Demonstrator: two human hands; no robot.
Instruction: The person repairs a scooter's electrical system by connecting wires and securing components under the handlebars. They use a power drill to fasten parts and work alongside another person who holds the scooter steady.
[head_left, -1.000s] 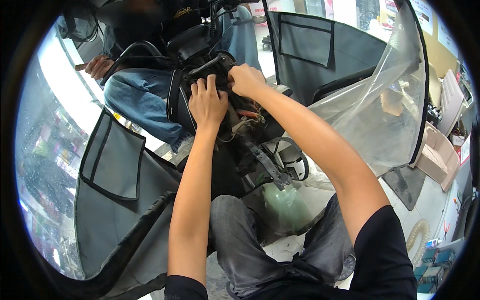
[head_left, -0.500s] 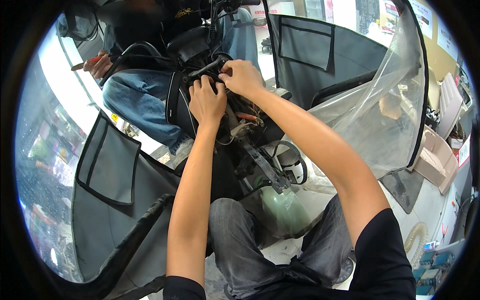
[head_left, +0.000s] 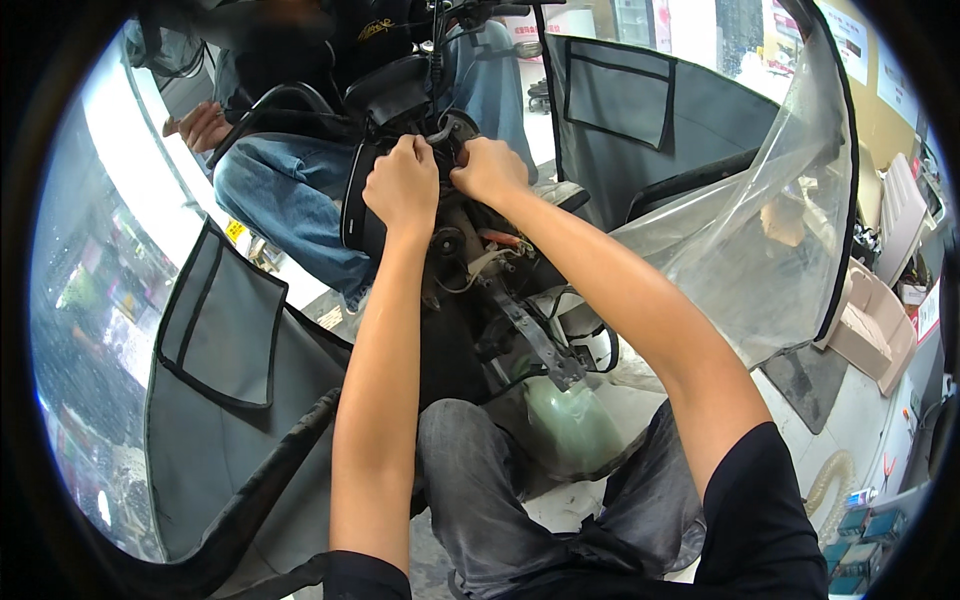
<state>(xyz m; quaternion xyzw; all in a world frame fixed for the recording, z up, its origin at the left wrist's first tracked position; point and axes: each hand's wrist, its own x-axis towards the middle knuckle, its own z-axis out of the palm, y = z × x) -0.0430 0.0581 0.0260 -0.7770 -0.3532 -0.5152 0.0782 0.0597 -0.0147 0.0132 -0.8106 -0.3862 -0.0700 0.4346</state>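
My left hand is closed at the top of the scooter's stripped black front, its fingers pressed in among dark parts below the steering column. Just right of it my right hand is curled beside a dark metal fitting; what both hands grip is hidden. Below them are exposed wires, including a red-orange piece, and a scuffed metal bracket. A pale green translucent part lies lower, between my knees.
A person in jeans sits opposite, one hand at the left. Grey fabric wind guards with clear plastic flank both sides. Beige panels, a coiled hose and teal boxes are at the right.
My left hand has shifted up and its spread fingers have curled closed. My right hand has moved slightly, staying curled. More of the round part and wiring below my hands shows now.
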